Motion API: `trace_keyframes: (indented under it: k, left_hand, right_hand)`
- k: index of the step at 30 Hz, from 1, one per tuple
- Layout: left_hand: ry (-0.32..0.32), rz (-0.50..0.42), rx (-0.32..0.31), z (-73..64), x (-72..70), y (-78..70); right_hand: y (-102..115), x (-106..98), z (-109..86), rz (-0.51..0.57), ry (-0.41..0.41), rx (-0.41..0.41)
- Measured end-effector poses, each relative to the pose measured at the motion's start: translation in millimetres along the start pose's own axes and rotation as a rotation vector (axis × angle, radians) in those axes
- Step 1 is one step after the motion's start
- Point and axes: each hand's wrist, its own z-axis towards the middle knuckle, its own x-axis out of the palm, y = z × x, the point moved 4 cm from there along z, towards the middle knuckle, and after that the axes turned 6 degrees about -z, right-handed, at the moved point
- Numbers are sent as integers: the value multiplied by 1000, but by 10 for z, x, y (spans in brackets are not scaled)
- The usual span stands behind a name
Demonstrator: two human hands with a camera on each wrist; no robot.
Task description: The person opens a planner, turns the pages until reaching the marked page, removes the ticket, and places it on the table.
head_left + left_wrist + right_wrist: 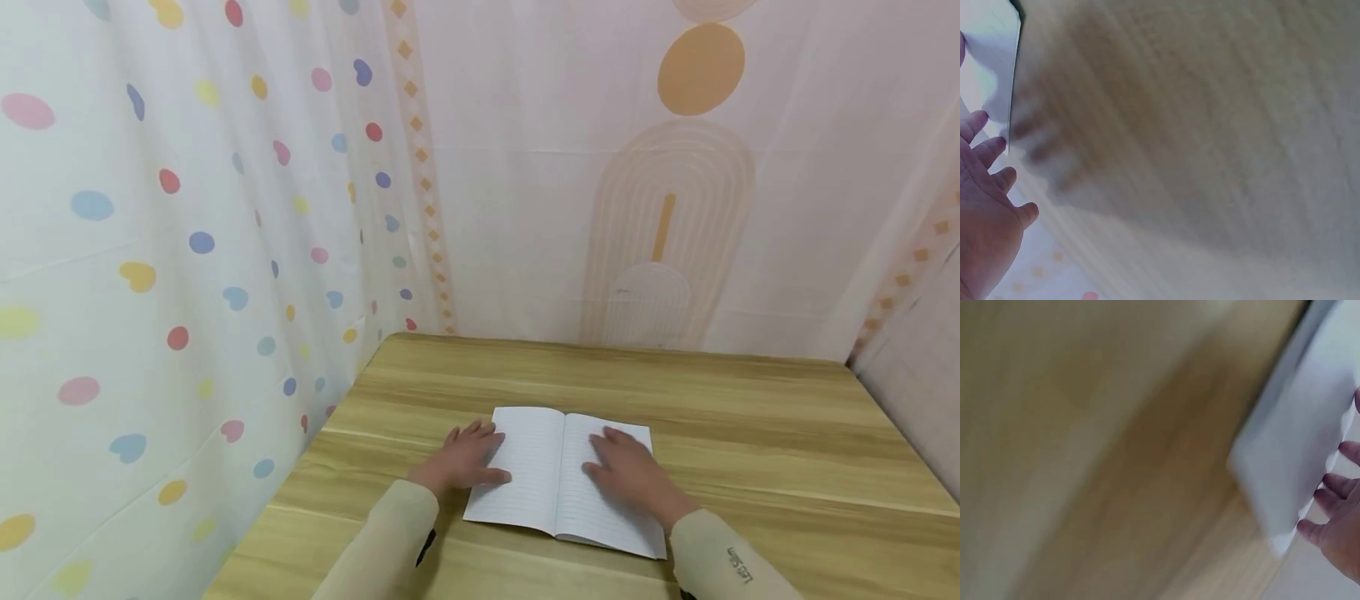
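Note:
An open notebook (pixel 525 467) with white ruled pages lies on the wooden table, its spine running down the middle. My left hand (pixel 467 458) is at the left page's outer edge, thumb and index finger over the paper and fingers spread. In the left wrist view, the left hand (pixel 988 206) shows its fingertips by the edge of the page (pixel 991 69). Over the right page is my right hand (pixel 626 471), fingers extended toward the spine. The right wrist view has the right hand (pixel 1338 512) with fingertips at the page (pixel 1297 444).
The wooden table (pixel 360 508) extends around the notebook on all sides. A curtain with colored dots (pixel 187 292) hangs along the left, and a patterned curtain (pixel 517 208) hangs behind the table's far edge. Light sleeves (pixel 386 533) cover both forearms.

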Motion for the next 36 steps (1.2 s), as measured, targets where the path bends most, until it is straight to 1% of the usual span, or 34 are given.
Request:
trace_keyframes:
  k: [3,5,7,9,13,18,22,24,28,36]
  left_hand:
    - [1,-18,-1,-11,6,-3]
    - [5,-23,-4,-13,15,-1]
    - [5,-25,-2,-14,28,-2]
    - [6,-26,4,-7,47,-9]
    - [3,-24,17,21,93,-47]
    - [-1,-13,11,52,143,-76]
    - [0,-8,4,55,159,-71]
    - [-3,-8,4,53,161,-67]
    - [-7,-14,5,57,170,-56]
    - [-10,8,13,64,198,-38]
  right_hand:
    - [-276,-54,-43,-55,39,119]
    - [-432,-97,-89,-66,67,189]
    - [-560,-139,-139,-58,80,235]
    - [-641,-180,-186,-47,87,255]
    - [-706,-255,-249,-40,88,261]
    - [-738,-292,-271,-52,82,236]
    - [-720,-296,-278,-58,97,226]
    - [-713,-291,-278,-57,102,234]
    - [-726,-258,-271,-61,90,233]
    - [-741,-209,-276,-63,70,231]
